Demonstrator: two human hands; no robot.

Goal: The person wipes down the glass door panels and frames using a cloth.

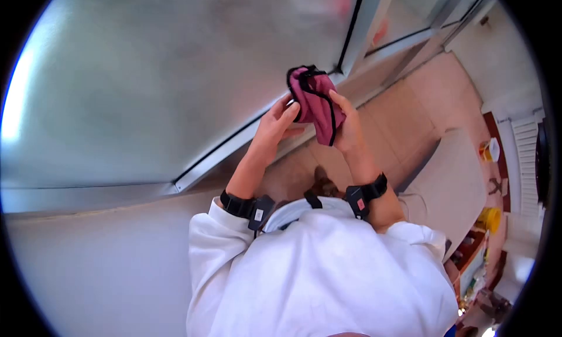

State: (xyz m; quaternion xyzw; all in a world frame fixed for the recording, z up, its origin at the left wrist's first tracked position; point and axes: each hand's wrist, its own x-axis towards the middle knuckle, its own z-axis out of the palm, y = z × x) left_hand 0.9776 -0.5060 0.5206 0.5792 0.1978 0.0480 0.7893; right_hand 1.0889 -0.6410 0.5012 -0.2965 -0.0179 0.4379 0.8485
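Observation:
A pink cloth with black edging (pixel 318 106) is bunched up between my two hands, in front of a frosted glass panel. My left hand (pixel 276 123) grips its left edge, thumb on top. On the other side my right hand (pixel 348 123) holds the cloth's right part, with the thumb pressed on it and the fingers mostly hidden behind. The cloth hangs folded, and its lower tip points down between the hands. Black straps with small boxes are on both wrists.
The frosted glass panel (pixel 152 85) in a metal frame (pixel 219 152) fills the upper left. Tiled floor (pixel 404 112) lies beyond my right hand. A beige padded seat (pixel 448 182) stands at the right, with a yellow container (pixel 489 219) and a white radiator (pixel 525 155) farther over.

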